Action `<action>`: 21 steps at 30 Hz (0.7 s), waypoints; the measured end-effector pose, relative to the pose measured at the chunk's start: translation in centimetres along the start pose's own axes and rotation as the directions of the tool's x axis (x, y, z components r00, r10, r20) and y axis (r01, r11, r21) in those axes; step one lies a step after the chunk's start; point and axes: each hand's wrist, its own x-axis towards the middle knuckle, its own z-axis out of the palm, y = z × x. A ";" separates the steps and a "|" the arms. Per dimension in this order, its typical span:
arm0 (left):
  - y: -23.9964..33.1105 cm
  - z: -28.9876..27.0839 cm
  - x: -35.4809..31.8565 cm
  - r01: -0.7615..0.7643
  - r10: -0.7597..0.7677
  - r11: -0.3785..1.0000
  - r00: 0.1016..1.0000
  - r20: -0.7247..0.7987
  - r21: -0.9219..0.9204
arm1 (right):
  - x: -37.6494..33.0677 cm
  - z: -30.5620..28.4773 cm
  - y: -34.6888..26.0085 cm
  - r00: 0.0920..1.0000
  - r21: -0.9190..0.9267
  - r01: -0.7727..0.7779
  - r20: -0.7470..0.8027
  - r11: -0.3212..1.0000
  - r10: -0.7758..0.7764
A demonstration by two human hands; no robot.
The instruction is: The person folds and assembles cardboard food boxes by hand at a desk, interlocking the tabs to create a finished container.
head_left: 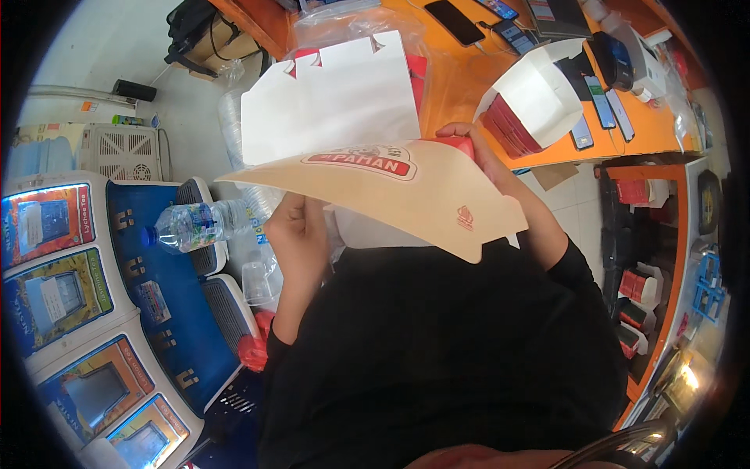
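Observation:
A cream cardboard box blank [406, 199] with a red printed emblem and a notched right end is held up, bowed, before my body. My right hand [486, 156] grips its far right edge, fingers curled over a red part. My left hand [301, 230] is closed at the near left edge, with its fingertips partly hidden under the board. Just beyond, a pile of white flat box blanks [332, 102] with cut notches lies on the orange table [457, 90]. To the right stands a folded box [527, 102], white inside and dark red outside.
Several phones [455, 22] lie along the table's far and right sides. At left, a plastic water bottle [191, 227] lies by a blue-and-white drink dispenser [168, 297]. Clear plastic cups [258, 283] are near my left forearm. An orange shelf [655, 344] holds folded boxes at right.

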 end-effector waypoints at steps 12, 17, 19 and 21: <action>-8.9 2.0 -2.8 0.168 -0.172 0.985 0.973 0.153 0.036 | -1.0 2.0 -1.5 0.991 0.052 -0.134 -0.019 0.990 0.135; -10.2 3.8 -2.2 0.172 -0.148 0.979 0.968 0.203 -0.110 | -1.4 2.5 -2.4 0.991 0.075 -0.114 -0.055 0.991 0.118; -14.8 5.1 -3.0 0.169 -0.129 0.935 0.981 0.145 -0.311 | -1.1 2.9 -2.5 0.992 -0.012 -0.118 -0.054 0.993 0.118; -16.1 5.8 -2.5 0.071 -0.045 0.951 0.995 0.091 -0.300 | -0.9 3.4 -2.6 0.988 -0.106 -0.144 -0.077 0.984 0.136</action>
